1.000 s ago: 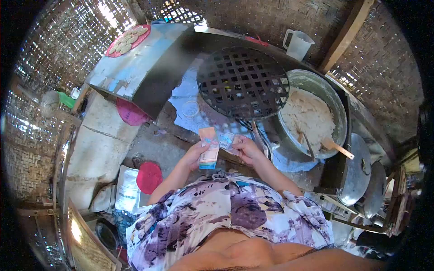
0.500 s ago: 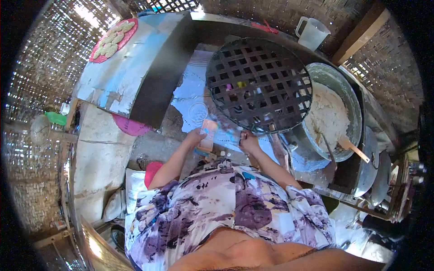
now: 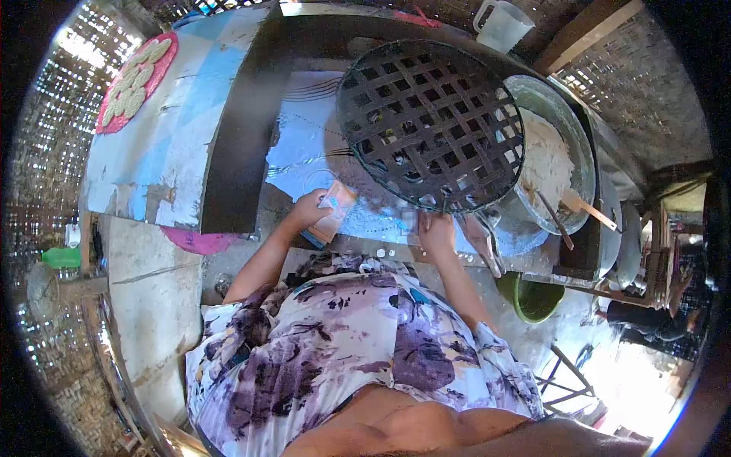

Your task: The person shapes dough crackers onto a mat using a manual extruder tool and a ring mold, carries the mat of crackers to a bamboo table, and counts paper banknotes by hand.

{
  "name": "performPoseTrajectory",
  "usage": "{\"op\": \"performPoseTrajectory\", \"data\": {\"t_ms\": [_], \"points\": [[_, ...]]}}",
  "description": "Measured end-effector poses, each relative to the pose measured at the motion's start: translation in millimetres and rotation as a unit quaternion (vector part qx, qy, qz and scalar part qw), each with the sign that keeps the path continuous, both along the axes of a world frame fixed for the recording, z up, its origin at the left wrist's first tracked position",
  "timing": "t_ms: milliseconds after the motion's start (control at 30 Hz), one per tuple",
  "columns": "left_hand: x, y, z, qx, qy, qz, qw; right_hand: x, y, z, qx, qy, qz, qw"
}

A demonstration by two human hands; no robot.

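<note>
Since the earlier frames the hands have moved apart, the left one carrying the thin orange and pale paper banknotes (image 3: 335, 212) farther from the right. The landmark is the round, dark, woven lattice tray (image 3: 430, 126). Far left of it, a bright pink round plate (image 3: 169, 52) bears pale, flat, rounded pieces (image 3: 133, 85) on a worn blue-and-white box top (image 3: 186, 99). Nearer the tray, below its left side, the left hand (image 3: 307, 211) pinches the banknotes; they slant out past the tray side of its fingers, with a bluish edge at the lower end. Their print is too blurred to read. Just below the tray's near rim is the right hand (image 3: 436, 231), its fingers bent; whether they grip anything I cannot tell. Right of the tray, a large round metal pot (image 3: 582, 152) holds pale, thick dough (image 3: 544, 156) and a tan-handled spatula (image 3: 598, 211). Below and right of the tray sits a green round basin (image 3: 529, 298)
</note>
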State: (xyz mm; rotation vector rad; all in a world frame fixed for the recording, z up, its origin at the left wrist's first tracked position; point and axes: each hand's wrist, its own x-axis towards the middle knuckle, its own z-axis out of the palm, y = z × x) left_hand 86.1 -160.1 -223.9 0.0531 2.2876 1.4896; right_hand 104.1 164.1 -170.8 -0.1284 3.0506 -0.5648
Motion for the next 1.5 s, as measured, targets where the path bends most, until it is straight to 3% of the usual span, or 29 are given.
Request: {"op": "performPoseTrajectory", "data": {"t_ms": [67, 167, 267, 367, 567, 767, 867, 1000, 1100, 1300, 1500], "points": [[-3, 3, 24, -0.05, 0.012, -0.017, 0.999, 1, -6, -2, -0.001, 0.17, 0.003, 0.985], [-10, -1, 14, -0.084, 0.025, -0.039, 0.995, 3, -15, -29, 0.006, -0.018, 0.017, 1.0], [-15, -2, 7, -0.11, 0.04, -0.069, 0.991, 6, -29, -29, -0.009, -0.003, 0.015, 1.0], [-20, -2, 8, -0.131, 0.052, -0.1, 0.985, 4, -32, -35, 0.051, -0.057, 0.027, 0.997], [-25, -6, -7, -0.155, 0.061, -0.16, 0.973, 0, -35, -45, 0.04, -0.002, 0.029, 0.999], [-21, 0, 10, -0.142, 0.075, -0.165, 0.973, -13, -44, -43, -0.022, -0.078, 0.055, 0.995], [-17, 6, 4, -0.139, 0.123, -0.18, 0.966, -15, -43, -28, -0.016, -0.056, 0.081, 0.995], [-8, 18, -6, -0.176, 0.2, -0.182, 0.946, -16, -38, -21, 0.034, -0.064, 0.199, 0.977], [-10, 23, -5, -0.207, 0.169, -0.221, 0.938, -15, -45, -17, 0.042, -0.076, 0.2, 0.976], [0, 29, 16, -0.214, 0.337, -0.107, 0.911, -25, -47, -47, -0.006, -0.042, 0.152, 0.988], [0, 34, 39, -0.253, 0.3, -0.101, 0.914, -30, -51, -51, -0.013, -0.092, 0.127, 0.987]]}}
